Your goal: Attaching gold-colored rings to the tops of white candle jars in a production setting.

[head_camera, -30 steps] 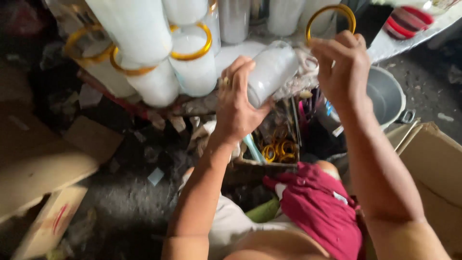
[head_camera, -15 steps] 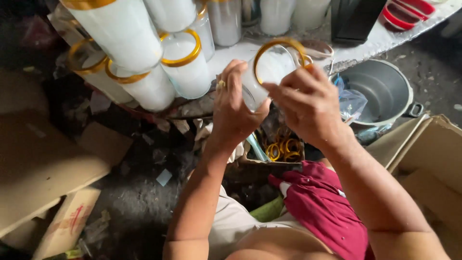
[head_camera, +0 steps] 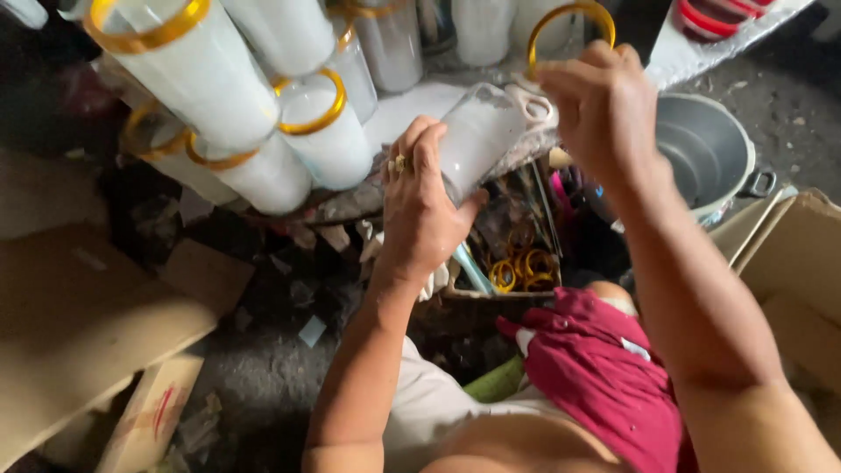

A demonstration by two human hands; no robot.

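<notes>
My left hand has its grip wrapped around a white glass candle, tilted with its open end toward the table. My right hand is raised above and just to the right of it, pinching a yellow ring between the fingertips — clenched on the ring, which is not touching the glass.

Judging by the pictures, this candle's rim is bare, so its ring is not yet fitted. Beside it, several ringed candles stand on the table with yellow bands already around their tops; farther back, a few look bare, though the shadow makes that hard to tell. A small box of spare rings sits below the table edge near a grey pot — so more seems left than done.
</notes>
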